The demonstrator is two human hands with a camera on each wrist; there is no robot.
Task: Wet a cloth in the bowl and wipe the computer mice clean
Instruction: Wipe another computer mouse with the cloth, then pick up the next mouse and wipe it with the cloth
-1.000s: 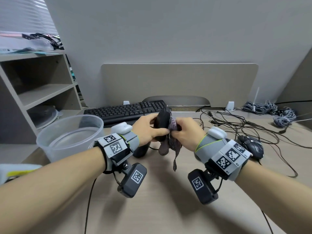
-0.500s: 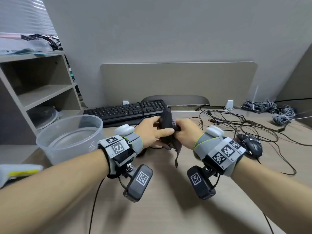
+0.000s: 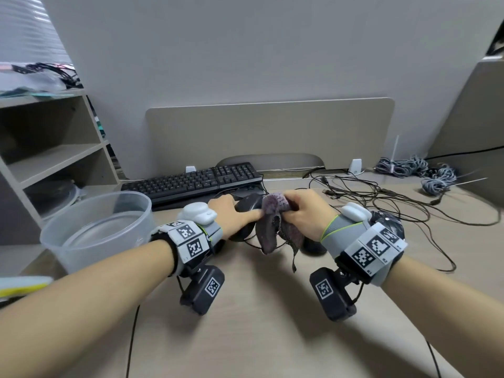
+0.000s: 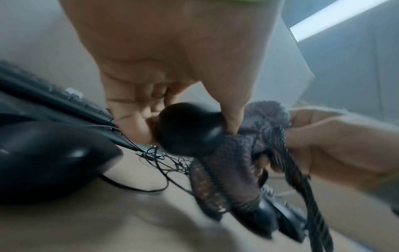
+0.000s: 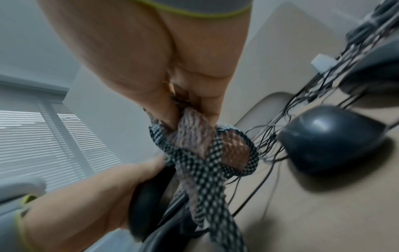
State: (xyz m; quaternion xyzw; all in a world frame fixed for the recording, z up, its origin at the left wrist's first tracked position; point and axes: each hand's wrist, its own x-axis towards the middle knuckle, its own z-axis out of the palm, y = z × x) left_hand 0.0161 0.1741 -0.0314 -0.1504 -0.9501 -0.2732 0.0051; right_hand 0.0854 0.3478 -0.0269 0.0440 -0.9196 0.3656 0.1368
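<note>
The wide beige wooden desk (image 3: 259,309) carries everything. The clear round plastic bowl (image 3: 95,230) sits toward its left edge, and the black keyboard (image 3: 191,181) lies along the back edge. A tangle of thin black cables (image 3: 381,203) spreads toward the right edge.

Above the middle of the desk the left hand (image 3: 231,211) has its grip clamped round a smooth black computer mouse (image 3: 246,211) — thumb on one side, fingers on the other, as the left wrist view shows. The right hand (image 3: 305,214) has its grip bunched on a mauve knitted cloth with a black-and-white mesh edging (image 3: 275,222), pressed against the mouse's right side. Loose ends of the cloth hang toward the desk. A second black mouse (image 5: 330,136) rests on the desk beneath the right wrist, and a third (image 4: 47,160) lies by the keyboard.

To wipe well, I would keep the left hold firm and turn the mouse a little at a time — the cloth pad should press flat on its surface. The trailing ends are best kept clear of the cables.

No brand or readable writing shows; only square coded markers on the wristbands.
</note>
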